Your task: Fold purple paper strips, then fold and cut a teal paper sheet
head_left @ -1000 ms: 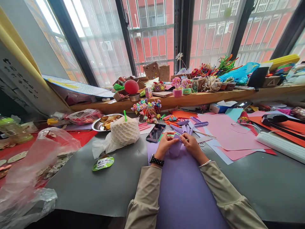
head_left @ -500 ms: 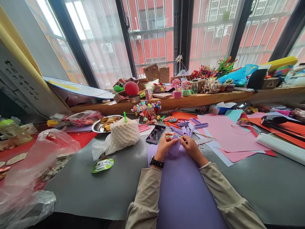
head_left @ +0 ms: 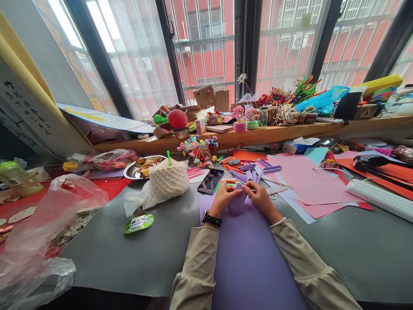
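Pinching sm. purple paper (head_left: 237,205), ctr, btwn fingers of L hand (head_left: 225,196) & R hand (head_left: 258,196).
Clamped near upper edge, above lg. purple sheet (head_left: 251,267); room over grey tabletop (head_left: 348,258), lower rt; partly legible "椰小" on green label (head_left: 139,224), lt of ctr.

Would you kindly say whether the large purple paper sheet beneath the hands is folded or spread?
Spread: the visible part of the large purple paper sheet lies flat on the grey tabletop.

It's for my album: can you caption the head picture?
Left hand and right hand hold small purple paper above a large purple sheet.
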Tool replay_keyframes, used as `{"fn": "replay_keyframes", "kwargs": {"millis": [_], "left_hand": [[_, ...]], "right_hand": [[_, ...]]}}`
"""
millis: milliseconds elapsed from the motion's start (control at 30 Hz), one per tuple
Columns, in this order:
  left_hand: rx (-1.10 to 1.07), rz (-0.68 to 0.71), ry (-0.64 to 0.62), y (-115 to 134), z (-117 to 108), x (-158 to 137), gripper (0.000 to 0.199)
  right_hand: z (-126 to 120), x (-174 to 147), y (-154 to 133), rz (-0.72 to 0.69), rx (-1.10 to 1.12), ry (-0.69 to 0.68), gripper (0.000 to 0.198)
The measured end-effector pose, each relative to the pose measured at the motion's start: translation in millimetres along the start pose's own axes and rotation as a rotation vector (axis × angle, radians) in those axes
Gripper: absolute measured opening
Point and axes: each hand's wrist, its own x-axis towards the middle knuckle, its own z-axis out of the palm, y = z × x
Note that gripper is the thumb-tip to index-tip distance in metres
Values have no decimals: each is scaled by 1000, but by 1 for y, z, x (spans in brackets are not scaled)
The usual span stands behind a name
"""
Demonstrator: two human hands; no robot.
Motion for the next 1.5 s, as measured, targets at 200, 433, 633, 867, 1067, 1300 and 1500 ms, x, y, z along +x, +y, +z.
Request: {"fn": "replay_keyframes", "kwargs": {"millis": [200,433,633,867,1067,1300,1500], "left_hand": [[-50,-9,82,1,0,1,49],[-150,-19,204,7,0,1,48],[-202,0,217,9,1,0,50],[-93,7,128,7,3,0,59],[-35,84,106,7,3,0,47],[-40,66,132,7,3,-1,48],[-168,105,155,4,1,1,62]], "right_hand": [[-1,1,7,114,209,84,27],[-4,4,10,179,353,334,28],[-4,4,5,309,584,357,26],[-1,2,-1,311,626,129,27],[1,0,-2,209,485,-9,23],[0,0,0,170,317,-58,26],[0,-2,-6,131,239,-221,25]]}}
